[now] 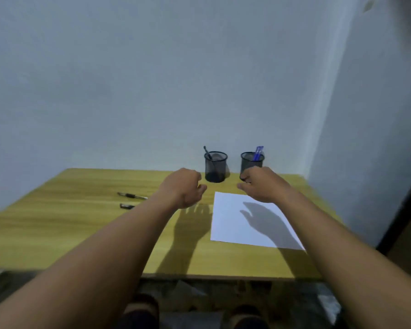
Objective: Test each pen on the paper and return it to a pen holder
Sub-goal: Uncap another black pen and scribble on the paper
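Observation:
Two black mesh pen holders stand at the back of the wooden table. The left holder has one black pen leaning in it. The right holder contains blue pens. A white sheet of paper lies in front of them. Two black pens lie on the table to the left, one farther and one partly hidden behind my left forearm. My left hand hovers above the table with fingers loosely curled, holding nothing. My right hand hovers over the paper's far edge, fingers relaxed and empty.
A pale wall rises right behind the holders and another wall closes in at the right. The table's front edge runs near my body. My feet in sandals show on the floor below.

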{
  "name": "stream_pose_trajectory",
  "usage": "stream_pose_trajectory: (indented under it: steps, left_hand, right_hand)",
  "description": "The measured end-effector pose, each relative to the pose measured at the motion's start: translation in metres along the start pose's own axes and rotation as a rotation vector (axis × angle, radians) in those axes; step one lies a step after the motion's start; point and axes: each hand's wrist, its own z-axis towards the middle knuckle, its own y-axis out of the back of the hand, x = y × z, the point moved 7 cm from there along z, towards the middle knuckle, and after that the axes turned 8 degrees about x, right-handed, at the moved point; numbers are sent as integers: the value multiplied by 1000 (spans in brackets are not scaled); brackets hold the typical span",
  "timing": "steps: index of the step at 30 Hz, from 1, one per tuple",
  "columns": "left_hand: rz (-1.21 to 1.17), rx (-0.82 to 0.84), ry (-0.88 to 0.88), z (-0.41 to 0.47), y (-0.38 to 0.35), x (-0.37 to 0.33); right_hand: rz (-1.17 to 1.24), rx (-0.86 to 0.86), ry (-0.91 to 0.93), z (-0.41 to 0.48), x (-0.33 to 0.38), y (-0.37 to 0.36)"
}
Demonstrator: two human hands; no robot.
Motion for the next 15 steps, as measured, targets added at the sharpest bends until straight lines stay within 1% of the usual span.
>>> stream_pose_trajectory:
  steps: [4,7,10,15]
  left_hand:
    - [-40,-7,148,-23,-3,76]
    - [-61,2,230,-40,-8,118]
    - [-52,5,280,-57,-13,148]
    - [-70,23,309,-76,-29,175]
  right_hand:
    - [5,67,160,30,74,-37]
    - [3,125,241,45,119,-67]
    - [-2,146,307,52,156,-92]
    - [-57,190,348,53,202,-131]
